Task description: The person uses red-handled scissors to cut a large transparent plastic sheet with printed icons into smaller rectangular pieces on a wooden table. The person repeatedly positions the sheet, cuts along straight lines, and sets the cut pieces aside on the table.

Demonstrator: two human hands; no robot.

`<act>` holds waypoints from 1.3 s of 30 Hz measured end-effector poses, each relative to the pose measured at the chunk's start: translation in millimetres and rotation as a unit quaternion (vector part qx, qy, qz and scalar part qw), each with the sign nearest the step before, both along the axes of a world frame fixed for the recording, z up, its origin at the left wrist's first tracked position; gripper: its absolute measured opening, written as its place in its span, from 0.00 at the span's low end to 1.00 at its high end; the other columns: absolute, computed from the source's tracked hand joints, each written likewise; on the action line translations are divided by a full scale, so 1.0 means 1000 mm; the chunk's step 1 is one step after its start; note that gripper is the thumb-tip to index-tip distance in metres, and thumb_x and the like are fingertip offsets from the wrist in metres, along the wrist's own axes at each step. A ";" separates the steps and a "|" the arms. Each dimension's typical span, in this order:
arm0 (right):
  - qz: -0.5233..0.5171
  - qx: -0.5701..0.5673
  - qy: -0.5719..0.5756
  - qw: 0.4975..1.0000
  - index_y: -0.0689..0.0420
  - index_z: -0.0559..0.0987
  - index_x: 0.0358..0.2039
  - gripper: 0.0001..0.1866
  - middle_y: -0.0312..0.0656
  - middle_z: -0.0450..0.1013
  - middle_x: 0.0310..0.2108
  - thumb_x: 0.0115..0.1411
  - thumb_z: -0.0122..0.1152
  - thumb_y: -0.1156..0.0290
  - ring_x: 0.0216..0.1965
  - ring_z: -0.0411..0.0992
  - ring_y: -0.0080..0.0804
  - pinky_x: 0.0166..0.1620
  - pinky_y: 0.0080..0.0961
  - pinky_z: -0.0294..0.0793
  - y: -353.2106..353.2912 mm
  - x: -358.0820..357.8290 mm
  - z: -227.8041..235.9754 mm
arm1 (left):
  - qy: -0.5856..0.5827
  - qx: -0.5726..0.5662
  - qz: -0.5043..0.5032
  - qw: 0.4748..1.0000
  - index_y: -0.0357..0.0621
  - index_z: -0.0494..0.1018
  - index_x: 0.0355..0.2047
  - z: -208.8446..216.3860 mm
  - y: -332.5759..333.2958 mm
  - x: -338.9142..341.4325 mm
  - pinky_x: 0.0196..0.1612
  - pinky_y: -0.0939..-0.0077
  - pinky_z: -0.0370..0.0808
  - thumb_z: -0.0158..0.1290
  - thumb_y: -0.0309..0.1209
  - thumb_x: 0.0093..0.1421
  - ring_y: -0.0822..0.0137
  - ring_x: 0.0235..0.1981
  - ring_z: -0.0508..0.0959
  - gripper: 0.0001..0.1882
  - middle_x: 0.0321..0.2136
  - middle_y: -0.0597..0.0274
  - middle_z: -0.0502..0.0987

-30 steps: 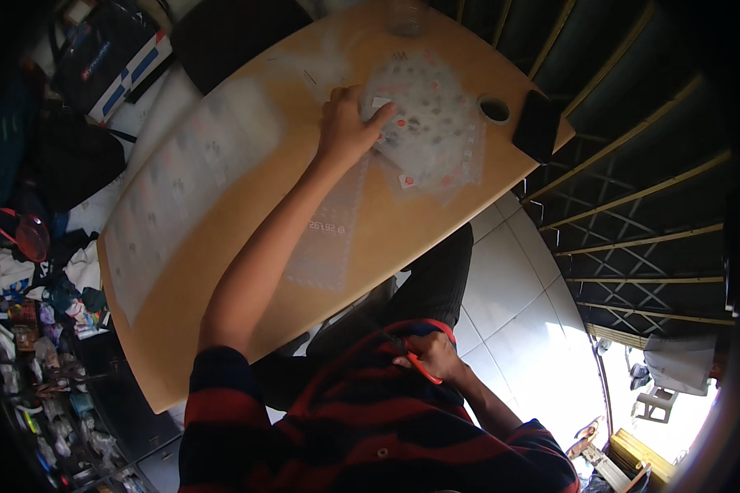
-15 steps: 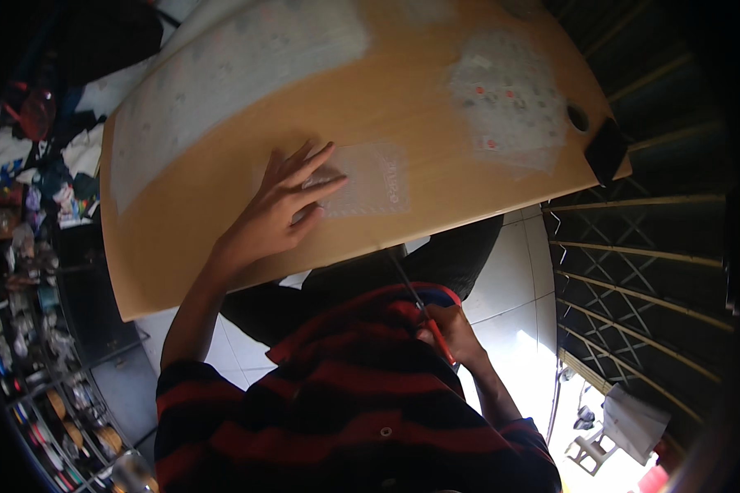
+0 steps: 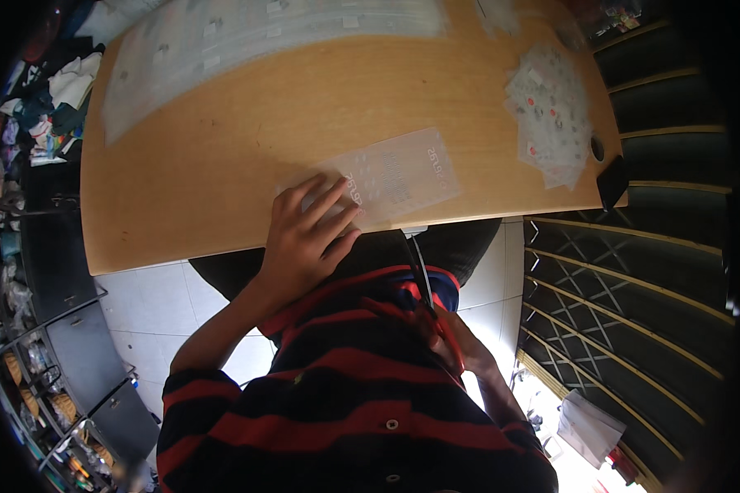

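Observation:
My left hand [image 3: 308,238] rests near the front edge of the wooden table [image 3: 222,181], fingers spread. Its fingertips lie on the left part of a translucent plastic sheet [image 3: 411,181] with pale printing, which sits at a slant up to the table edge. Below that edge, in front of my torso, my right hand [image 3: 470,349] grips a pair of scissors [image 3: 424,283] by the red handle. The dark blades point up toward the table edge, slightly apart and off the sheet.
A broad band of translucent sheets [image 3: 222,41] covers the table's far left. Sheets with red dots [image 3: 551,115] are piled at the right, near a round hole [image 3: 597,149] and a black flat object [image 3: 612,183]. A folding gate [image 3: 617,312] stands right; cluttered shelves [image 3: 49,386] stand left.
The view has shifted. The translucent sheet now lies more slanted and shows more of its length. My left hand is nearer the table's front edge. The scissors' blades look farther apart.

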State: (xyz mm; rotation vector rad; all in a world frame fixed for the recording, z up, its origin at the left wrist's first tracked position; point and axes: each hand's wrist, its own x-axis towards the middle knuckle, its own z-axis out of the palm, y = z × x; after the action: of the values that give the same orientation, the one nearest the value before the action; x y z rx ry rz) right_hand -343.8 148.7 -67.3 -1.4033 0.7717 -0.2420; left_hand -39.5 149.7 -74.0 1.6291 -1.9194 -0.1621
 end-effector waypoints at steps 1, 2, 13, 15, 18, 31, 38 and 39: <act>0.008 0.005 0.020 1.000 0.64 0.71 0.43 0.43 0.30 0.63 0.21 0.57 0.51 0.28 0.23 0.64 0.19 0.28 0.22 0.62 0.000 0.000 0.002 | 0.009 -0.014 0.004 1.000 0.48 0.81 0.41 -0.002 0.000 -0.001 0.55 0.53 0.65 0.64 0.34 0.53 0.50 0.56 0.69 0.14 0.56 0.61 0.73; 0.016 0.010 0.041 0.999 0.64 0.71 0.43 0.44 0.30 0.63 0.21 0.57 0.50 0.27 0.22 0.64 0.20 0.27 0.22 0.61 0.000 0.001 0.005 | 0.018 -0.027 0.008 0.999 0.48 0.81 0.40 -0.005 0.000 -0.001 0.55 0.53 0.64 0.63 0.33 0.53 0.50 0.56 0.69 0.13 0.56 0.62 0.74; 0.027 -0.102 0.116 0.988 0.62 0.74 0.33 0.35 0.32 0.63 0.15 0.67 0.40 0.37 0.15 0.63 0.18 0.20 0.21 0.59 -0.009 0.030 0.025 | 0.034 -0.072 0.009 0.997 0.51 0.81 0.38 -0.015 0.006 -0.014 0.53 0.53 0.63 0.64 0.28 0.49 0.56 0.52 0.70 0.14 0.51 0.66 0.76; 0.024 -0.085 0.121 0.989 0.62 0.74 0.31 0.34 0.31 0.63 0.14 0.68 0.40 0.39 0.14 0.62 0.18 0.19 0.21 0.58 -0.012 0.036 0.030 | 0.042 -0.083 0.013 0.996 0.51 0.81 0.37 -0.019 0.008 -0.017 0.53 0.53 0.63 0.64 0.27 0.48 0.57 0.52 0.70 0.14 0.50 0.67 0.76; 0.008 -0.042 0.117 0.992 0.64 0.75 0.31 0.34 0.30 0.62 0.11 0.69 0.40 0.41 0.12 0.60 0.18 0.17 0.21 0.57 -0.013 0.040 0.033 | 0.050 -0.096 0.020 0.994 0.50 0.81 0.36 -0.024 0.011 -0.021 0.53 0.52 0.63 0.64 0.27 0.47 0.57 0.51 0.71 0.14 0.48 0.69 0.77; 0.005 -0.070 0.168 0.983 0.65 0.77 0.25 0.34 0.31 0.62 0.09 0.71 0.40 0.45 0.10 0.60 0.20 0.18 0.22 0.58 -0.012 0.040 0.028 | 0.070 -0.100 0.024 0.992 0.49 0.80 0.37 -0.028 0.016 -0.024 0.53 0.55 0.62 0.64 0.27 0.51 0.59 0.49 0.72 0.12 0.45 0.71 0.80; -0.022 -0.108 0.212 0.971 0.63 0.74 0.17 0.39 0.35 0.61 0.08 0.70 0.38 0.41 0.12 0.62 0.23 0.19 0.24 0.60 -0.007 0.048 0.026 | 0.070 -0.115 0.019 0.991 0.46 0.81 0.38 -0.032 0.016 -0.022 0.53 0.48 0.64 0.62 0.28 0.49 0.63 0.47 0.74 0.14 0.44 0.73 0.79; -0.020 -0.104 0.194 0.975 0.64 0.74 0.17 0.39 0.35 0.61 0.08 0.70 0.37 0.40 0.12 0.62 0.23 0.19 0.24 0.60 -0.008 0.048 0.027 | 0.069 -0.115 0.019 0.991 0.46 0.81 0.38 -0.031 0.015 -0.022 0.53 0.48 0.64 0.62 0.28 0.49 0.64 0.47 0.75 0.14 0.44 0.73 0.80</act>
State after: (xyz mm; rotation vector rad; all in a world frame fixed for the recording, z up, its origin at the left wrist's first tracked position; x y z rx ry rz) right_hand -295.6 140.9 -40.3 -1.6597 1.1213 -0.0786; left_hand -61.1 165.1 -105.0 1.4602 -1.7325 -0.0357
